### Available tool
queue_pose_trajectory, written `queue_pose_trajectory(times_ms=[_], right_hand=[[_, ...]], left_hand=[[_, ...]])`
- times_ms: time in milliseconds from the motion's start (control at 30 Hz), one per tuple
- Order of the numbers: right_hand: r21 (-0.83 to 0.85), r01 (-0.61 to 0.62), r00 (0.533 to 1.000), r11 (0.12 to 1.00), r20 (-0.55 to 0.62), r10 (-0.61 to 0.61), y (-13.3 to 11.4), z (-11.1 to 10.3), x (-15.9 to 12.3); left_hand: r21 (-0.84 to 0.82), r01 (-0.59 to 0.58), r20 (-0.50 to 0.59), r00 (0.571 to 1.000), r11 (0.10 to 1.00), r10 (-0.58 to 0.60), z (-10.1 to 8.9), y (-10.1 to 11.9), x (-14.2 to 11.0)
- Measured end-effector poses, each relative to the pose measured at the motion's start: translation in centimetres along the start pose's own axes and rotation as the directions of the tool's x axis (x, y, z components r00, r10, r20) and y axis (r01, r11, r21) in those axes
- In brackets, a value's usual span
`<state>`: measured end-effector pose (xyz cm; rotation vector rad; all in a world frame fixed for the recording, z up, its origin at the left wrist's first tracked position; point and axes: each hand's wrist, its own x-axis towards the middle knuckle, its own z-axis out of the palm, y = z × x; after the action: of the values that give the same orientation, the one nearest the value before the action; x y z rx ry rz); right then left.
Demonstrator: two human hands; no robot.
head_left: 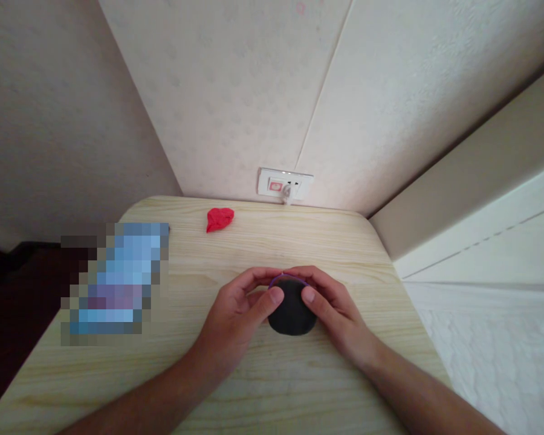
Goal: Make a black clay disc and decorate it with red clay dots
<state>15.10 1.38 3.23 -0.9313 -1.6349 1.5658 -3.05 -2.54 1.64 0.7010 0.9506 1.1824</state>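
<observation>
Between my two hands is a rounded, flattish black object with a thin purple edge; its exact kind I cannot make out. My left hand grips its left side, thumb on the black face and fingers curled behind the far edge. From the right, my right hand holds it the same way, thumb pressed near the upper right of the face. The fingertips of both hands meet at the far edge. Its underside is hidden, and whether it touches the table cannot be told.
A crumpled red piece of cloth or paper lies near the back of the wooden table. At the left is a pixelated, bluish flat item. A wall socket with a plug sits behind the table. White quilted bedding is at the right.
</observation>
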Motion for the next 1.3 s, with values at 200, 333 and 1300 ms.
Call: queue_pose_trajectory(times_ms=[200,333,1300], right_hand=[[0.087,-0.028,0.999,0.996,0.024,0.026,0.3,0.2,-0.1],[0.104,-0.015,0.999,0.994,0.043,0.011,0.6,0.4,-0.2],[0.062,0.171,0.984,0.983,0.047,-0.174,0.5,-1.0,-0.2]], left_hand=[[0.016,-0.056,0.028,0.998,0.998,0.056,0.1,-0.3,0.0],[0.033,-0.053,0.015,0.998,0.998,0.053,0.0,-0.4,0.1],[-0.029,-0.142,0.111,0.983,0.989,0.144,-0.4,0.4,0.0]])
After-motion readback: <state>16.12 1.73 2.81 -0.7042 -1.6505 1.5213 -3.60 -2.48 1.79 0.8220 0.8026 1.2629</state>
